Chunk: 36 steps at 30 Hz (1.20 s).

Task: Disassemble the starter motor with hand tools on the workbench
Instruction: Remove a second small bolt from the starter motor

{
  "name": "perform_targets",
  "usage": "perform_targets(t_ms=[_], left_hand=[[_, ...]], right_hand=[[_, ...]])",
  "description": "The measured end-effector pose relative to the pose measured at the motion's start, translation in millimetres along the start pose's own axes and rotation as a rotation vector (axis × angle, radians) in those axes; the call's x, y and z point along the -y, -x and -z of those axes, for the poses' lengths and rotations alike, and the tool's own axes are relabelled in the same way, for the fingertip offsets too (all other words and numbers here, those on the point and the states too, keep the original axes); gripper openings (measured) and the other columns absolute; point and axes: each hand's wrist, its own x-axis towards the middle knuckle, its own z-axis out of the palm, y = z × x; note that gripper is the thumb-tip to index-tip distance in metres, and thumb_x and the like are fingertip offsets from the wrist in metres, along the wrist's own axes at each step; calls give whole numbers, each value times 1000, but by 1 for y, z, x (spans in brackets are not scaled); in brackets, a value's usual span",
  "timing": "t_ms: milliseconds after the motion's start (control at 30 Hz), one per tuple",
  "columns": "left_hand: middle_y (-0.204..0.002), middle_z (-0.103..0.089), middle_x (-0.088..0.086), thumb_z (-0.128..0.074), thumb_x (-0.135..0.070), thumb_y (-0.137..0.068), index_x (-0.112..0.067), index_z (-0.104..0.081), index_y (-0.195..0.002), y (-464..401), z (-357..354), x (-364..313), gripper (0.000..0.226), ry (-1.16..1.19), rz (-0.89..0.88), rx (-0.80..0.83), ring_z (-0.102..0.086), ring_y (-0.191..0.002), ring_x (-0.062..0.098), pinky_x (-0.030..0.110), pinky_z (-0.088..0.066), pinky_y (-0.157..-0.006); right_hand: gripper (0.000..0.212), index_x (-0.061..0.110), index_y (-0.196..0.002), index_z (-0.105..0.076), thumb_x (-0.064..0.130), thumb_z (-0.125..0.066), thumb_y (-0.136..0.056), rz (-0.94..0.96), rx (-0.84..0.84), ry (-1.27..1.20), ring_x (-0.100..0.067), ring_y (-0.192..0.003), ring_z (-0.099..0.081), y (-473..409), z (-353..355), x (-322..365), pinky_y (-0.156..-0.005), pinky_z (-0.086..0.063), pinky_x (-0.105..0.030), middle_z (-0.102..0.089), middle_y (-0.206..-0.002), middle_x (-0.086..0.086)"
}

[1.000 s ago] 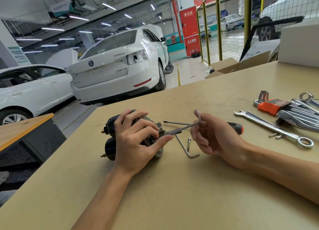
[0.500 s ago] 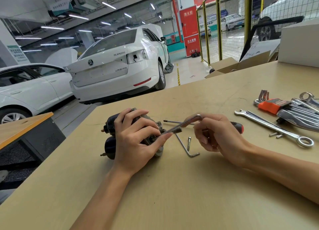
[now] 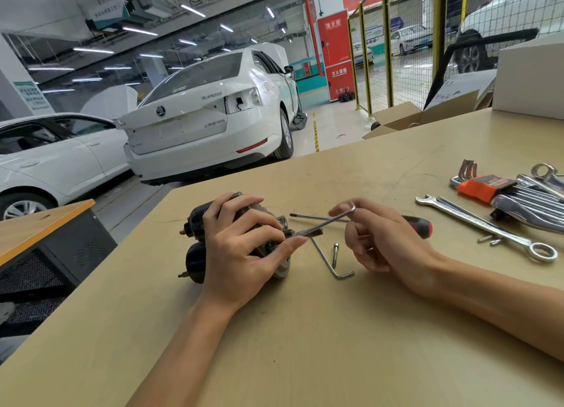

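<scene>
Centre frame: our left hand (image 3: 244, 251) grips the starter motor (image 3: 213, 238) on the workbench (image 3: 305, 345); right hand (image 3: 381, 238) pinches 1 hex key (image 3: 323, 222) seated in it; a shallow seating risks slipping, rounding the bolt.

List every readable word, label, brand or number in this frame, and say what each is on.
"消火栓": top of the red fire hydrant cabinet
"灭火器箱": its lower door
"SUPERB": boot lid of the white saloon car
Chinese badge lower on that boot lid: too blurred
Green wall poster, white cardboard box, orange hex key holder: print too small
</scene>
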Motion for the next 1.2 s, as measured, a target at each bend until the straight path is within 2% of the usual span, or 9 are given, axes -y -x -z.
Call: perform_targets(t_ms=[133, 233, 300, 567, 767, 1033, 1133, 1200], left_hand=[[-76, -70, -9, -74, -47, -80, -17, -74, -62, 0, -1, 0, 35, -3, -1, 1, -58, -108, 16, 43, -31, -107], [-76, -70, -9, -74, -47, -81, -18, -74, -62, -1, -1, 1, 34, -6, -10, 0, -58, -108, 16, 40, -30, -108], [-76, -70, -10, -75, -46, -80, -18, -73, -62, -1, 0, 2, 33, -8, -16, 0, -59, -108, 16, 39, -29, -108], [-78, -70, -8, -75, -47, -80, -17, -76, -64, -1, 1, 1, 34, -20, -23, 20, -60, -107, 20, 46, -33, -106], [-78, -70, -8, -75, -48, -79, -17, -74, -64, 0, 0, 1, 35, -20, -23, 21, -58, -109, 18, 42, -30, -108], [-78, -70, -9, -75, -46, -81, -17, -74, -63, -1, 0, 1, 34, -29, -18, 10, -59, -108, 19, 39, -28, -108], [-78, -71, -8, -74, -46, -81, -16, -74, -64, 0, 0, 1, 34, -23, -14, 16, -59, -108, 19, 41, -29, -109], [-78, -70, -8, -74, -47, -81, -17, -75, -64, -1, 0, 1, 35, -17, -10, 17, -59, -108, 18, 42, -29, -108]], right_hand=[[54, 13, -71, -68, 46, -37, -101, -59, 94, -59, -15, -39, -35, -1, 2, 0, -38, -25, -18, -40, -51, -1], [60, 12, -66, -65, 65, -44, -87, -64, 193, -100, -15, -39, -36, 1, 2, 2, -38, -28, -19, -39, -51, -2], [61, 11, -66, -64, 69, -50, -79, -49, 238, -116, -15, -40, -35, 2, 3, 3, -39, -29, -19, -38, -51, -2], [43, 12, -66, -65, 52, -53, -74, 74, 277, -128, -15, -40, -33, 3, 3, 3, -40, -29, -19, -37, -51, -2], [25, 7, -64, -66, 23, -50, -74, 117, 199, -89, -14, -38, -35, 2, 2, 2, -40, -28, -16, -39, -47, -3], [25, 12, -71, -71, 19, -48, -72, 116, 131, -26, -14, -40, -34, 3, 2, 4, -41, -26, -17, -39, -48, -3], [27, 9, -75, -71, 16, -46, -81, 137, 104, -5, -14, -39, -34, 4, 1, 4, -40, -25, -16, -40, -47, -3], [32, 9, -75, -71, 8, -43, -92, 146, 87, -2, -15, -39, -32, 4, 0, 4, -39, -25, -16, -39, -47, -4]])
